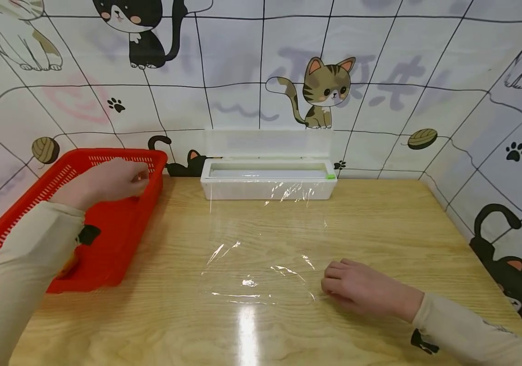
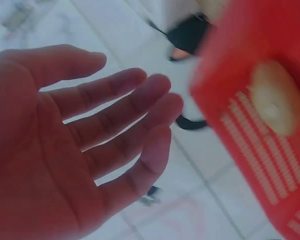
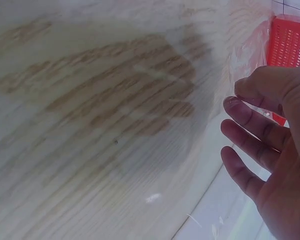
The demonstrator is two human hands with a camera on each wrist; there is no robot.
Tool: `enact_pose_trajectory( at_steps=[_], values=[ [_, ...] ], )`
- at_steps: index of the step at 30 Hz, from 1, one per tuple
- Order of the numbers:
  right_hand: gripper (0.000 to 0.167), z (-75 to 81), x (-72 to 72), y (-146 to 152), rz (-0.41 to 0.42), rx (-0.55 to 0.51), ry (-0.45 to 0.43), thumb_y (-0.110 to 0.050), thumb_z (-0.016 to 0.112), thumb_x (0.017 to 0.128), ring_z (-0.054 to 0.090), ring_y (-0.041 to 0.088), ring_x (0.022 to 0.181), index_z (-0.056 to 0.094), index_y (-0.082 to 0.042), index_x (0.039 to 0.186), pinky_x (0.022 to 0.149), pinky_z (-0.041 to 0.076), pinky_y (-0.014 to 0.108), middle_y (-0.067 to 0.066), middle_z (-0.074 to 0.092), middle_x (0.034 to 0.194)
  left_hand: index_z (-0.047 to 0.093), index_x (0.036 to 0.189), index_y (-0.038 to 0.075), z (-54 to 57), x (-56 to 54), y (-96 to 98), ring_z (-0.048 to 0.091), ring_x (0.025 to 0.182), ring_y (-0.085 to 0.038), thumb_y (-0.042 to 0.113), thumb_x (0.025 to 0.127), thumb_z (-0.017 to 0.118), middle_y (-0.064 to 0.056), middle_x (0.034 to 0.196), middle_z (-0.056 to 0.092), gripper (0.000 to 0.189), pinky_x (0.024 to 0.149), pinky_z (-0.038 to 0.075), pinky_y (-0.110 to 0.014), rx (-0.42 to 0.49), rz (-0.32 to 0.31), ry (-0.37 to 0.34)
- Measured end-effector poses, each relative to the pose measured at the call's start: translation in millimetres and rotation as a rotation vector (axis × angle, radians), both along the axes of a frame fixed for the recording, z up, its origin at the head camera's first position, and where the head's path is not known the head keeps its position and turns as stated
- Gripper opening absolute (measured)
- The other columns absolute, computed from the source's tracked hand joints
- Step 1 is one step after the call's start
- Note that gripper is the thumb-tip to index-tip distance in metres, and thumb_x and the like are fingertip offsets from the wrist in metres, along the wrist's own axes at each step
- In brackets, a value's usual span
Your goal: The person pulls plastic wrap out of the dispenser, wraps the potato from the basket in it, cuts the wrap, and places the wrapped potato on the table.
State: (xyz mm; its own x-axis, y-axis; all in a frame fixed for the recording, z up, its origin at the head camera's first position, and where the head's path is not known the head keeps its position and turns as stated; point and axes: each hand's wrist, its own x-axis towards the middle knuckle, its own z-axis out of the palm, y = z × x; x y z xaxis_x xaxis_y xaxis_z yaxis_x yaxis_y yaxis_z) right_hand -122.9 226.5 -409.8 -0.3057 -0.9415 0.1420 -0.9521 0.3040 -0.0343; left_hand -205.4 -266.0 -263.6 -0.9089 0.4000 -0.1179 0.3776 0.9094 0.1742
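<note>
My left hand (image 1: 105, 183) hangs over the far end of a red plastic basket (image 1: 119, 264). In the left wrist view its fingers are loosely spread and hold nothing. A pale yellow oval item (image 2: 275, 97) shows blurred inside the basket in that view; its kind is unclear. A sheet of clear plastic wrap (image 1: 261, 254) stretches over the table from a white wrap dispenser (image 1: 265, 188). My right hand (image 1: 366, 290) is beside the sheet's near right corner, fingers loosely bent. In the right wrist view its thumb and index fingertips come close together, with no object visible between them.
The wooden table (image 1: 403, 223) meets a cat-patterned cloth backdrop (image 1: 242, 66) at the back and right. The dispenser's lid (image 1: 267, 142) stands raised, and a green piece (image 1: 331, 176) sits at its right end. An orange-brown item (image 1: 67, 267) lies partly hidden under the left sleeve.
</note>
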Motion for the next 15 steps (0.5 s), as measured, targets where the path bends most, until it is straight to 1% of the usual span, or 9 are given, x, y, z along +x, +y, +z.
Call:
enact_pose_trajectory(
  at_steps=[2, 4, 7, 9, 11, 13, 15],
  values=[
    [0.02, -1.3, -1.2, 1.0, -0.005, -0.004, 0.002, -0.011, 0.074, 0.082, 0.049, 0.009, 0.082, 0.057, -0.017, 0.091, 0.072, 0.045, 0.031, -0.009, 0.051, 0.088, 0.056, 0.091, 0.001, -2.0, -12.9, -9.0, 0.047, 0.061, -0.018, 0.007, 0.092, 0.056, -0.001, 0.069, 0.051, 0.006, 0.058, 0.041, -0.034, -0.022, 0.038, -0.024],
    [0.02, -2.2, -2.3, 1.7, -0.006, -0.008, 0.006, -0.011, 0.074, 0.082, 0.049, 0.009, 0.082, 0.057, -0.017, 0.09, 0.072, 0.045, 0.032, -0.009, 0.052, 0.088, 0.057, 0.091, -0.001, -6.1, -25.7, -16.8, 0.048, 0.062, -0.02, 0.006, 0.091, 0.057, -0.002, 0.071, 0.051, 0.007, 0.059, 0.041, -0.034, -0.046, 0.058, -0.033],
    [0.02, -2.9, -3.9, 2.3, -0.005, -0.014, 0.006, -0.01, 0.074, 0.082, 0.05, 0.009, 0.082, 0.057, -0.017, 0.09, 0.071, 0.045, 0.031, -0.009, 0.052, 0.088, 0.058, 0.095, -0.004, -15.2, -42.7, -26.9, 0.051, 0.068, -0.024, 0.005, 0.088, 0.06, -0.007, 0.077, 0.056, 0.012, 0.063, 0.045, -0.038, -0.066, 0.096, -0.053],
    [0.02, -3.1, -4.8, 2.7, -0.003, -0.016, 0.003, -0.01, 0.074, 0.082, 0.05, 0.009, 0.082, 0.057, -0.017, 0.09, 0.07, 0.045, 0.031, -0.009, 0.053, 0.088, 0.057, 0.1, -0.008, -23.3, -53.5, -33.1, 0.053, 0.075, -0.029, 0.005, 0.086, 0.063, -0.013, 0.084, 0.059, 0.02, 0.068, 0.048, -0.043, -0.071, 0.107, -0.07],
    [0.02, -3.5, -5.6, 3.1, -0.004, -0.018, -0.005, -0.01, 0.074, 0.082, 0.049, 0.008, 0.081, 0.057, -0.017, 0.09, 0.07, 0.045, 0.03, -0.009, 0.052, 0.088, 0.056, 0.107, -0.01, -33.4, -63.2, -39.9, 0.054, 0.083, -0.034, 0.005, 0.084, 0.066, -0.021, 0.093, 0.061, 0.029, 0.074, 0.049, -0.049, -0.062, 0.118, -0.091],
    [0.019, -3.8, -6.4, 3.2, -0.004, -0.018, -0.011, -0.011, 0.074, 0.083, 0.049, 0.008, 0.08, 0.057, -0.017, 0.089, 0.07, 0.045, 0.03, -0.009, 0.052, 0.087, 0.053, 0.113, -0.013, -44.4, -72.0, -46.2, 0.053, 0.091, -0.04, 0.004, 0.082, 0.066, -0.029, 0.103, 0.06, 0.037, 0.08, 0.047, -0.055, -0.041, 0.133, -0.118],
    [0.019, -4.4, -7.2, 2.8, -0.002, -0.019, -0.013, -0.011, 0.073, 0.083, 0.049, 0.008, 0.08, 0.057, -0.017, 0.089, 0.07, 0.045, 0.029, -0.009, 0.052, 0.086, 0.048, 0.123, -0.014, -55.0, -78.9, -51.2, 0.05, 0.101, -0.046, 0.004, 0.082, 0.066, -0.035, 0.116, 0.054, 0.048, 0.088, 0.043, -0.059, -0.021, 0.152, -0.157]
  ],
)
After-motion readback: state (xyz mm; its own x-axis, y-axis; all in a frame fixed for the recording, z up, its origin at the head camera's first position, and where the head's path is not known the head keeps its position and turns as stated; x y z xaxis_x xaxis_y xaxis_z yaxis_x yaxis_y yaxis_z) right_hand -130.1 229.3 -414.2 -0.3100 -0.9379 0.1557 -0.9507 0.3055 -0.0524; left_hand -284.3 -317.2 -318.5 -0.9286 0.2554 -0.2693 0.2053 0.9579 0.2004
